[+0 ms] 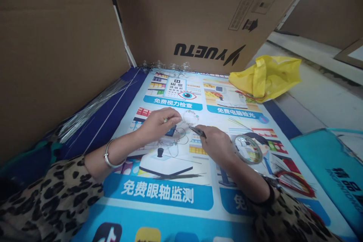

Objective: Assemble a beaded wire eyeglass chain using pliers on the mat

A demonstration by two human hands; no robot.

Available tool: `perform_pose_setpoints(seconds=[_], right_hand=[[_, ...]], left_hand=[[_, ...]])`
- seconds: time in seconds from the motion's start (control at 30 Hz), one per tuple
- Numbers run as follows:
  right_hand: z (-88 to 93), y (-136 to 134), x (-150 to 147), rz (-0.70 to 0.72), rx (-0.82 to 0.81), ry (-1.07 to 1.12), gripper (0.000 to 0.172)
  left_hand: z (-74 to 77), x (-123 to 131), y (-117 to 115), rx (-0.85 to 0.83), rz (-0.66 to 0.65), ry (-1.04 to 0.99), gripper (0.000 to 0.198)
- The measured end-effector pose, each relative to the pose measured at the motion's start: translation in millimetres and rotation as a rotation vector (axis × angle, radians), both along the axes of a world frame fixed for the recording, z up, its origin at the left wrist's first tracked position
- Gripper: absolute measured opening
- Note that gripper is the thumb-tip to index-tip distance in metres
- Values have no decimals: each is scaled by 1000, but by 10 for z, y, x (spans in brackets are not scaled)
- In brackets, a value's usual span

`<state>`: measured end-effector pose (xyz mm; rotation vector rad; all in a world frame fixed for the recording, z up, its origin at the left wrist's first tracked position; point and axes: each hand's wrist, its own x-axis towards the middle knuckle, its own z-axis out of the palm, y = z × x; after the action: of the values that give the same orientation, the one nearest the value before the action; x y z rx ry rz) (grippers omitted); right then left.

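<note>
left hand [159,123]: fingers pinched shut on the near-left side of the beaded wire ring [190,116]; silver bangle [109,155] on the wrist.
right hand [217,143]: closed round the pliers [197,131], whose tip points at the ring; I can't tell if it touches.
ring position: I see it just above the poster [170,193], about mid-width, toward the far edge, between both hands.
loose wire: thin loops on the poster under the hands.
tape roll [248,149]: clear, flat, just beside the right hand.
wire bundle [90,107]: straight lengths along the left edge.
yellow bag [266,75]: crumpled at the far right corner.
cardboard box [198,15]: upright against the far edge.
</note>
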<state>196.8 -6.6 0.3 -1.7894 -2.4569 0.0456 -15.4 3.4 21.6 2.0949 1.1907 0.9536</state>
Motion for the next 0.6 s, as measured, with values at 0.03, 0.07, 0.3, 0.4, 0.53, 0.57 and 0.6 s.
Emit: perform_pose_setpoints(seconds=[0.03, 0.07, 0.3, 0.4, 0.53, 0.57, 0.6], right_hand=[[-4, 4, 0, -7, -8, 8, 38], [-11, 7, 0, -9, -14, 15, 39], [-106, 25, 27, 44, 26, 38, 39], [-128, 34, 37, 63, 41, 26, 41], [-125, 43, 43, 68, 32, -13, 41], [-123, 44, 43, 69, 30, -23, 42], [-122, 46, 43, 70, 32, -31, 43]], left_hand=[[12, -41, 36, -2, 49, 17, 22], [21, -87, 75, -13, 86, 48, 24], [4, -432, 302, -171, -11, 421, 23], [-7, -480, 316, -218, -46, 458, 25], [-43, -448, 295, -254, -80, 399, 26], [-55, -435, 290, -253, -87, 378, 25], [-65, -421, 286, -251, -94, 357, 24]])
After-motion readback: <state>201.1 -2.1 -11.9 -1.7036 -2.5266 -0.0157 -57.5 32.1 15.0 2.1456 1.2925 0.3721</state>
